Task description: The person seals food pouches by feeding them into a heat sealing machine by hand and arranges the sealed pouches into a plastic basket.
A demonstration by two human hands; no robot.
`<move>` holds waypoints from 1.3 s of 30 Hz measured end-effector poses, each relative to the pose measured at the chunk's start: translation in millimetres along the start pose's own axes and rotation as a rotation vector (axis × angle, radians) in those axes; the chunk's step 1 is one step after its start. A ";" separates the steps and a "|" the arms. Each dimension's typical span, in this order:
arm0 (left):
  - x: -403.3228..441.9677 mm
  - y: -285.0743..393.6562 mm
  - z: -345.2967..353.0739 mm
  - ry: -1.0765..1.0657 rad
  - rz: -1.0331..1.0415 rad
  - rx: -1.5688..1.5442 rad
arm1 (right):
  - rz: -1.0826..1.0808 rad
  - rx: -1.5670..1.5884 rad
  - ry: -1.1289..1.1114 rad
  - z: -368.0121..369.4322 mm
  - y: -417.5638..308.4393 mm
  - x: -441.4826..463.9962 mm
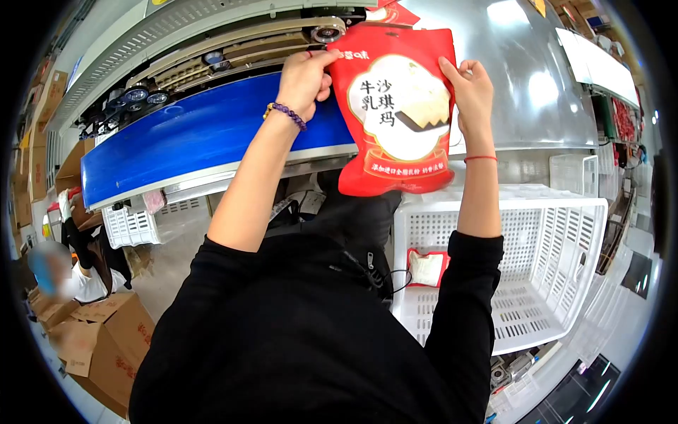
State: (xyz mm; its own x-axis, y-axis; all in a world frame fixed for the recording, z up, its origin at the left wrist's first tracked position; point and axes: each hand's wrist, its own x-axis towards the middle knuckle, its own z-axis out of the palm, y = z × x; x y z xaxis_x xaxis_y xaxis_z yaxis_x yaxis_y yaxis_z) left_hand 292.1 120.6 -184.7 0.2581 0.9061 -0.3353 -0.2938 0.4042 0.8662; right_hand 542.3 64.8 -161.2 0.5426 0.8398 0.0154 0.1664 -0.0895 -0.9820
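A large red snack bag (399,113) with a white label hangs upright between my hands at the top centre. My left hand (305,85), with a beaded bracelet at the wrist, pinches its upper left edge. Closed on its upper right edge is my right hand (470,92), a thin red string round that wrist. Behind the bag's left side lies a blue conveyor belt (212,134) beneath a machine with rollers. A shiny metal surface (522,85) extends behind its right side.
Below my right forearm, a white perforated crate (522,311) holds a small red-edged packet (427,269). Cardboard boxes (106,346) and another person (85,275) are at the lower left. A smaller white basket (131,226) is under the belt.
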 end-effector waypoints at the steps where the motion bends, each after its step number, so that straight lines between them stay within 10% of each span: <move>1: -2.8 -0.3 -7.5 0.002 0.012 0.058 | -0.068 -0.051 0.005 4.0 -1.1 -6.5; 6: -0.8 4.9 -51.9 0.079 0.070 0.286 | -0.539 -1.054 0.024 36.0 108.1 58.9; 10: -56.6 20.9 -88.6 0.203 0.328 0.558 | -0.159 -0.079 -0.111 40.0 7.3 -26.8; 13: -127.9 16.9 -95.0 0.220 0.634 0.640 | -0.408 -0.430 -0.283 -0.7 -0.1 -92.8; 14: -166.0 9.2 -107.2 0.177 0.701 0.669 | -0.069 -0.375 -0.324 -7.2 -14.5 -125.6; 15: -185.6 3.4 -102.7 -0.096 0.741 0.743 | -0.171 -0.337 -0.342 -9.3 -5.8 -123.6; 16: -202.1 -3.1 -96.6 -0.359 0.774 0.791 | 0.187 -0.312 -0.744 -24.5 -13.5 -169.3; 20: -199.7 -60.1 -80.5 -0.795 -0.011 0.823 | 0.271 -0.449 -1.106 -22.3 17.6 -238.7; 26: -182.2 -110.5 -67.5 -1.147 -0.097 0.894 | 0.378 -0.490 -1.214 -38.6 48.4 -263.7; 31: -183.0 -128.9 -58.7 -1.229 0.077 0.839 | -0.032 -0.486 -1.191 -44.8 59.1 -264.8; 34: -185.7 -123.9 -55.4 -1.232 0.067 0.888 | 0.345 -0.619 -1.206 -43.7 42.8 -264.8; 39: -195.7 -120.0 -55.8 -1.178 0.183 0.932 | 0.215 -0.616 -1.116 -65.3 36.0 -286.0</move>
State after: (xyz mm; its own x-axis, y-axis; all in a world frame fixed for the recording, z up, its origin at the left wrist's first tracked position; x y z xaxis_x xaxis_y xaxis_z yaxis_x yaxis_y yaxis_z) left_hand 225.5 -98.2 -243.7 0.9843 0.1361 -0.1121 0.1518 -0.3303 0.9316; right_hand 446.9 -213.5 -188.7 -0.3212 0.7413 -0.5893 0.6741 -0.2581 -0.6921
